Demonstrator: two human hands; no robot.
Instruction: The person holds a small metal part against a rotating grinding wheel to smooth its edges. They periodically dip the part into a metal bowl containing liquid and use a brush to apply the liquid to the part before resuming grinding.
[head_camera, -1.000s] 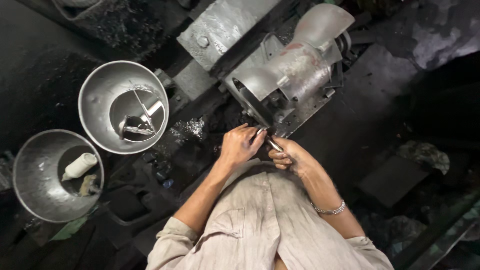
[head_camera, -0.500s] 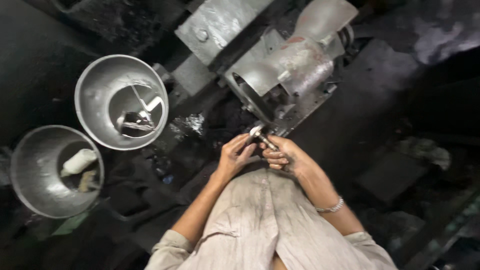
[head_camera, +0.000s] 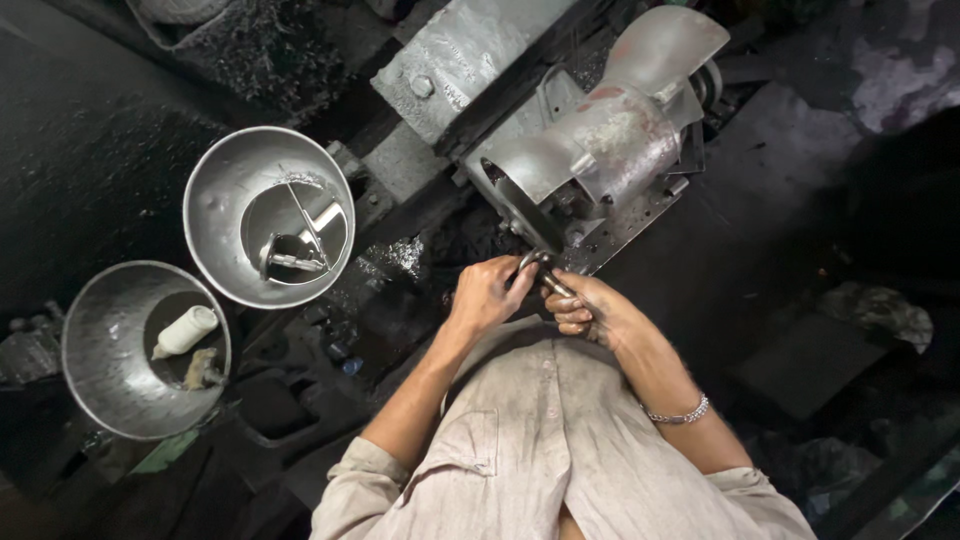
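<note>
The small metal part (head_camera: 543, 272) sits between your two hands, right by the edge of the grinder (head_camera: 590, 160). Your left hand (head_camera: 487, 295) pinches its top w/ curled fingers; your right hand (head_camera: 590, 308) is closed round the lower end. Hold it tight w/ both & keep fingertips off the wheel. Both arms are bent, elbows near your shirt (head_camera: 545, 450). Two metal bowls (head_camera: 268, 215) sit well apart on your left, w/ a white bottle (head_camera: 186, 331) in the near one.

Count: 2 metal bowls (head_camera: 215, 205) (head_camera: 95, 345), 1 white bottle (head_camera: 187, 330), 1 grinding machine (head_camera: 600, 150), 2 hands (head_camera: 487, 293) (head_camera: 590, 310), 1 small metal part (head_camera: 545, 275), 1 bracelet (head_camera: 680, 413).
</note>
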